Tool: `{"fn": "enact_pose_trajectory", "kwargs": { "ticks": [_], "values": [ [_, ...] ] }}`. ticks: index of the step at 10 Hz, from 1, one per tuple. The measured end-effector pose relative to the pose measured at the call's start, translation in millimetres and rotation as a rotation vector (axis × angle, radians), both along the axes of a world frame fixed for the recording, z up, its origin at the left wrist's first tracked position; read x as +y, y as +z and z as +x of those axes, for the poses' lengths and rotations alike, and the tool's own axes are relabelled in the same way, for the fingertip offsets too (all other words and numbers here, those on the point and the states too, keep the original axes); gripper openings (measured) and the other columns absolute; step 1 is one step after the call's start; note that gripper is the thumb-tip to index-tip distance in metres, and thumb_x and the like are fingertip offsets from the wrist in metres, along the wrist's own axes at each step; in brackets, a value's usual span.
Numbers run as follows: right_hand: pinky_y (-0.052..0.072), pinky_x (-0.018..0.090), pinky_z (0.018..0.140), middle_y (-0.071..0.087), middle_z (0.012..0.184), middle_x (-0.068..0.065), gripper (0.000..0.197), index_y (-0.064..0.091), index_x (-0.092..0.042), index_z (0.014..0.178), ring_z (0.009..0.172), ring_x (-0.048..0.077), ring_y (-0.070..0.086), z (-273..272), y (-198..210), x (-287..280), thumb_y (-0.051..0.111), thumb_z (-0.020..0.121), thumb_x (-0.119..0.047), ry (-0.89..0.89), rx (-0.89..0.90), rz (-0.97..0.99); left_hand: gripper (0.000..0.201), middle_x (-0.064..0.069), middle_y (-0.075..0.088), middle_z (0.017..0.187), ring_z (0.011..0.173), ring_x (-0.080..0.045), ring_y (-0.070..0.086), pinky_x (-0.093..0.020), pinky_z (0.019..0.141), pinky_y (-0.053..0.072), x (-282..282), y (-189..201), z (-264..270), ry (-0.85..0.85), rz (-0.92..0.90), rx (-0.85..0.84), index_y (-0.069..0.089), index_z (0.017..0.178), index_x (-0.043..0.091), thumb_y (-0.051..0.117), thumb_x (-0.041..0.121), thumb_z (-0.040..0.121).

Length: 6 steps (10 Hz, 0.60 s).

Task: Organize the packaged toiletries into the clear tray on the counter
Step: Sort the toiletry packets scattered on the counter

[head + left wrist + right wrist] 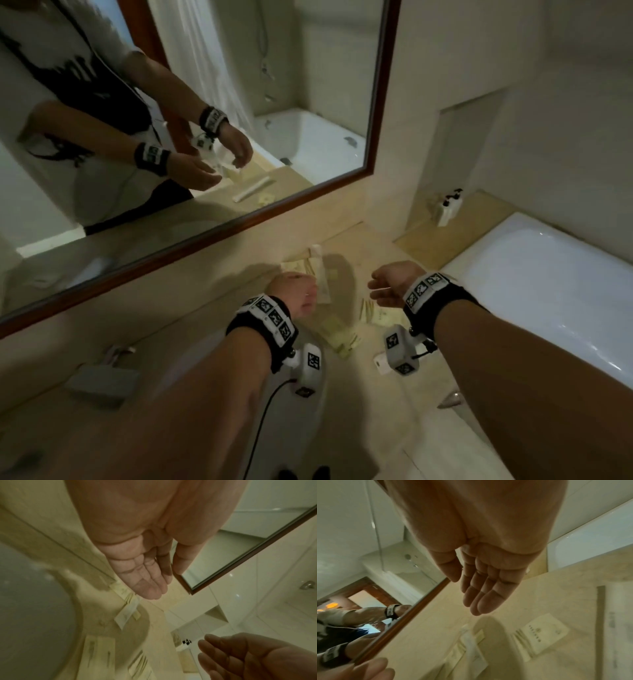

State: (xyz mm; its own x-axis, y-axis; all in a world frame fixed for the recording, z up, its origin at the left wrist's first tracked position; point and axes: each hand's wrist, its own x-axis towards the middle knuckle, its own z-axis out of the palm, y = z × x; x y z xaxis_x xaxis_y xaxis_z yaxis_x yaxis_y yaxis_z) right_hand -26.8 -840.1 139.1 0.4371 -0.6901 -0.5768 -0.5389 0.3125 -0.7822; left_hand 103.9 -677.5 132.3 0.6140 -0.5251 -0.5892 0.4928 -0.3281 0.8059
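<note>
Beige stone counter (394, 411) under a wood-framed mirror (373, 102), white bathtub (548, 274) off to your right, pump bottles (448, 205) on the ledge at the tub's far end. Your left hand (294, 291) hovers over the counter, fingers straight and lying close together, palm empty in the left wrist view (145, 574); it touches nothing. Your right hand (390, 284) hovers beside it, well apart from the left, fingers relaxed and only slightly bent, also empty (484, 588). Packaged toiletries lie loose on the counter between and beneath the two hands: a long white sachet (320, 274) runs away from you just past the left hand, a cream square packet (546, 630) with a printed emblem lies flat under the right hand, and a fanned stack of flat cream packets (342, 334) sits nearer to you, between the wrists. None of them touches a hand. Clear tray: its edges cannot be made out with confidence in any view (motion blur is heavy, and the faint upright line at the right of the right wrist view may or may not be its wall), so you cannot tell whether the packets lie in it or beside it. Round basin (25, 601) sits at your left, faucet (118, 353) behind it. Mirror shows both wrist bands and the same open hands.
</note>
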Motion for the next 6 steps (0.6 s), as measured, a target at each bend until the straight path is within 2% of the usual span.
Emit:
{"fn": "enact_pose_trajectory", "kwargs": {
  "ticks": [1, 2, 3, 4, 5, 6],
  "values": [
    [0.055, 0.034, 0.059, 0.070, 0.091, 0.014, 0.015, 0.063, 0.001, 0.098, 0.069, 0.027, 0.066, -19, -26, -36, 0.054, 0.095, -0.010, -0.053, 0.063, 0.024, 0.006, -0.009, 0.063, 0.080, 0.068, -0.022, 0.060, -0.034, 0.065, 0.052, -40, -31, -14, -0.035, 0.053, 0.039, 0.060, 0.090, 0.010, 0.059, 0.011, 0.095],
    [0.056, 0.034, 0.057, 0.070, 0.089, 0.015, 0.016, 0.063, 0.002, 0.096, 0.069, 0.028, 0.066, -38, -55, -59, 0.054, 0.094, -0.011, -0.100, 0.123, 0.068, 0.016, -0.010, 0.063, 0.078, 0.065, -0.024, 0.060, -0.037, 0.068, 0.052, -68, -65, -28, -0.087, 0.126, 0.092, 0.059, 0.080, 0.010, 0.056, 0.009, 0.096],
    [0.057, 0.037, 0.061, 0.068, 0.088, 0.016, 0.018, 0.063, 0.003, 0.097, 0.069, 0.031, 0.065, -51, -86, -75, 0.055, 0.093, -0.012, -0.145, 0.166, 0.133, 0.022, -0.010, 0.058, 0.075, 0.063, -0.024, 0.056, -0.039, 0.072, 0.049, -93, -93, -38, -0.090, 0.193, 0.144, 0.056, 0.075, 0.010, 0.052, 0.008, 0.097],
    [0.059, 0.043, 0.071, 0.068, 0.089, 0.018, 0.020, 0.063, 0.005, 0.099, 0.073, 0.033, 0.065, -55, -107, -85, 0.057, 0.093, -0.013, -0.169, 0.194, 0.182, 0.027, -0.008, 0.053, 0.071, 0.066, -0.023, 0.053, -0.041, 0.077, 0.048, -109, -111, -39, -0.161, 0.264, 0.090, 0.050, 0.071, 0.011, 0.050, 0.008, 0.098],
    [0.059, 0.045, 0.076, 0.067, 0.089, 0.016, 0.020, 0.063, 0.003, 0.098, 0.071, 0.033, 0.065, -52, -121, -90, 0.057, 0.093, -0.015, -0.173, 0.200, 0.217, 0.034, 0.000, 0.048, 0.072, 0.077, -0.023, 0.053, -0.047, 0.097, 0.051, -123, -137, -32, -0.265, 0.295, -0.038, 0.045, 0.068, 0.020, 0.049, 0.004, 0.097],
    [0.058, 0.043, 0.077, 0.066, 0.086, 0.015, 0.018, 0.062, 0.003, 0.093, 0.073, 0.032, 0.064, -48, -129, -93, 0.056, 0.093, -0.014, -0.183, 0.191, 0.263, 0.044, -0.002, 0.046, 0.073, 0.095, -0.025, 0.048, -0.053, 0.105, 0.043, -134, -159, -25, -0.426, 0.331, -0.142, 0.035, 0.065, 0.026, 0.047, -0.002, 0.097]
  ]
}}
